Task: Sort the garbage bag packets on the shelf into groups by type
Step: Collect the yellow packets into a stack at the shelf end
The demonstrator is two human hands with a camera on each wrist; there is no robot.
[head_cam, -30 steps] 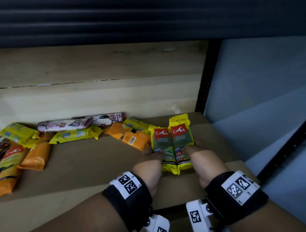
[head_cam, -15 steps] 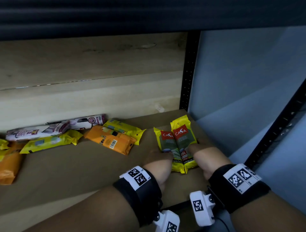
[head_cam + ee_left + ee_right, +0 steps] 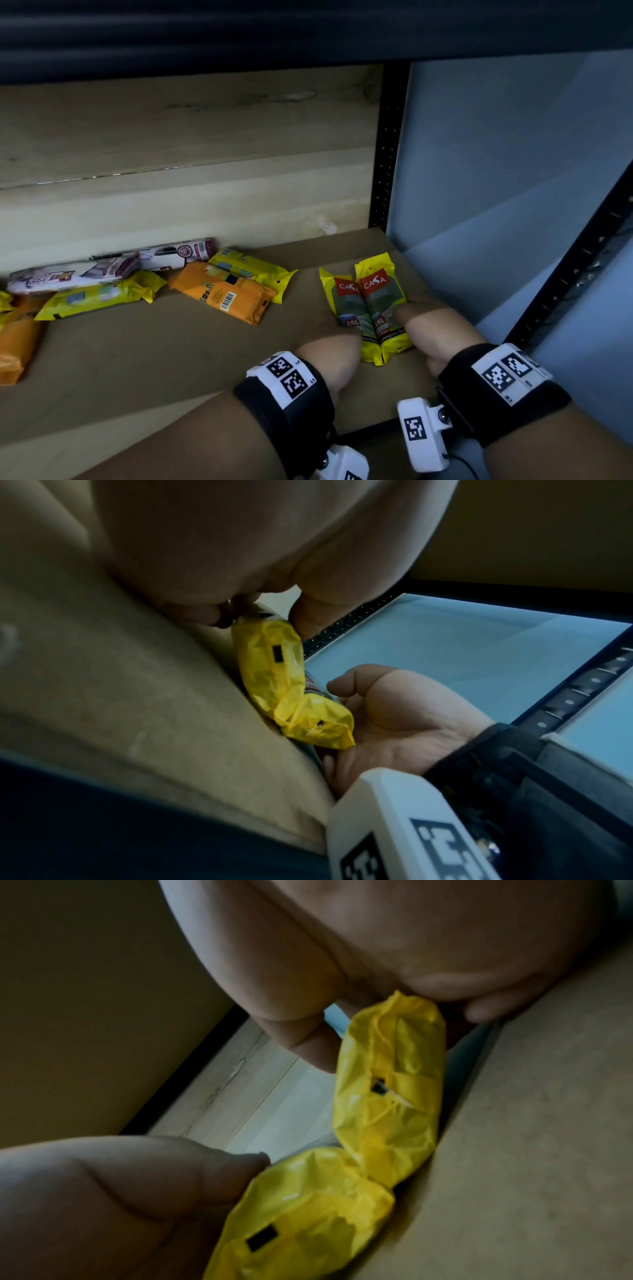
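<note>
Two yellow-green CASA 25L packets lie side by side at the right end of the shelf (image 3: 164, 346). My left hand (image 3: 329, 349) grips the near end of the left CASA packet (image 3: 340, 301), thumb on top in the left wrist view (image 3: 270, 658). Beside it, my right hand (image 3: 424, 325) grips the right CASA packet (image 3: 378, 291), with its thumb on the wrapper (image 3: 390, 1091) and its fingers along the far side. Both packets rest on the board and touch each other.
Mixed packets lie at the back left: an orange packet (image 3: 222, 294), yellow packets (image 3: 253, 270) (image 3: 99, 294), white-purple packets (image 3: 72, 274) and another orange packet (image 3: 17, 339). A black upright post (image 3: 387, 154) and a blue wall bound the right side.
Both hands have carried the pair of CASA packets to the right, away from the orange packet, and set them closer to the shelf's right end.
</note>
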